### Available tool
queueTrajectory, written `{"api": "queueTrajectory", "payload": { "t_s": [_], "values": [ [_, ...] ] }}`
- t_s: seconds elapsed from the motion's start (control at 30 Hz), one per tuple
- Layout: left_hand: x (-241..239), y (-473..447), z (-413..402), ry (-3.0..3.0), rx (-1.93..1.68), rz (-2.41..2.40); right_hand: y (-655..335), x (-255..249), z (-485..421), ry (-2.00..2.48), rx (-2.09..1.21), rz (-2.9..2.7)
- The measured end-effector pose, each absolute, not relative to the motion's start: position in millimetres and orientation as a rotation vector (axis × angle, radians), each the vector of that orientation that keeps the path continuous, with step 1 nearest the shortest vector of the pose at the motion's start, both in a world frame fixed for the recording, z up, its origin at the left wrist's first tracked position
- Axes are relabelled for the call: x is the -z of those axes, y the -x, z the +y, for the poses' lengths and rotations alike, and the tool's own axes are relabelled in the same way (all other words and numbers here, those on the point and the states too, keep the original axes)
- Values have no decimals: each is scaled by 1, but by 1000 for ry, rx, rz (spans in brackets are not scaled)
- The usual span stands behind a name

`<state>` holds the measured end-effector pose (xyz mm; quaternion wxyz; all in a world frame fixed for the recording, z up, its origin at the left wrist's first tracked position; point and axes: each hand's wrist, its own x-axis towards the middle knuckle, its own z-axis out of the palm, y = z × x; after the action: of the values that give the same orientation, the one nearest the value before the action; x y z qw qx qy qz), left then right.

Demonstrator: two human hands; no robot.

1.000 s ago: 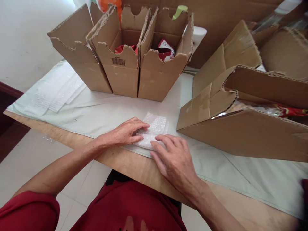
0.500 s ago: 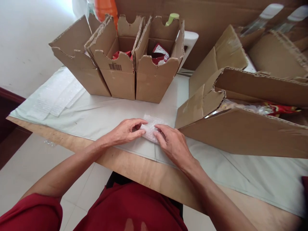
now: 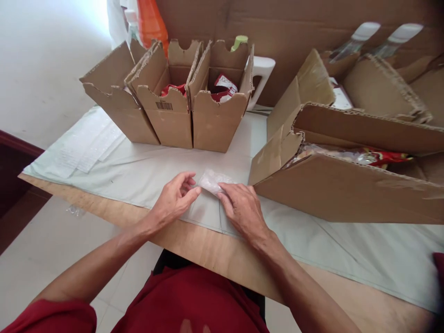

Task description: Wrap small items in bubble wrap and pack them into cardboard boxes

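Note:
A small folded piece of bubble wrap (image 3: 212, 180) lies on the pale cloth (image 3: 145, 171) near the table's front edge. My right hand (image 3: 239, 210) presses on its near right side, fingers closed down over it. At the wrap's left end my left hand (image 3: 175, 199) has its fingers curled, fingertips touching or just short of the wrap. Both forearms reach in from the bottom of the view, over my red shirt.
Three open small cardboard boxes (image 3: 169, 115) stand at the back, two holding red packets (image 3: 224, 88). A large open carton (image 3: 347, 185) with packets lies at the right. Bubble wrap sheets (image 3: 86, 143) lie at the left. An orange bottle (image 3: 149, 23) and a white jug handle (image 3: 260, 78) stand behind.
The flat bubble wrap square has been folded or rolled into a smaller bundle. Both hands moved forward with it, and the left hand's fingers have loosened at its end.

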<state>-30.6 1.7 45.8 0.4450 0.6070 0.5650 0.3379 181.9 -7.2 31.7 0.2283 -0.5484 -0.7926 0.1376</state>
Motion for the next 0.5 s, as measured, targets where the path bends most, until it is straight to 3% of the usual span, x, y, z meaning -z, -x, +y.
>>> {"api": "queueTrajectory", "payload": {
  "t_s": [0.27, 0.5],
  "values": [
    [-41, -6, -45, -1012, -1007, 955, -174, -48, -49, 1356, -998, -1691],
    [-59, -16, -55, -1255, -824, 1066, -211, -68, -76, 1377, -970, -1692]
  ]
}}
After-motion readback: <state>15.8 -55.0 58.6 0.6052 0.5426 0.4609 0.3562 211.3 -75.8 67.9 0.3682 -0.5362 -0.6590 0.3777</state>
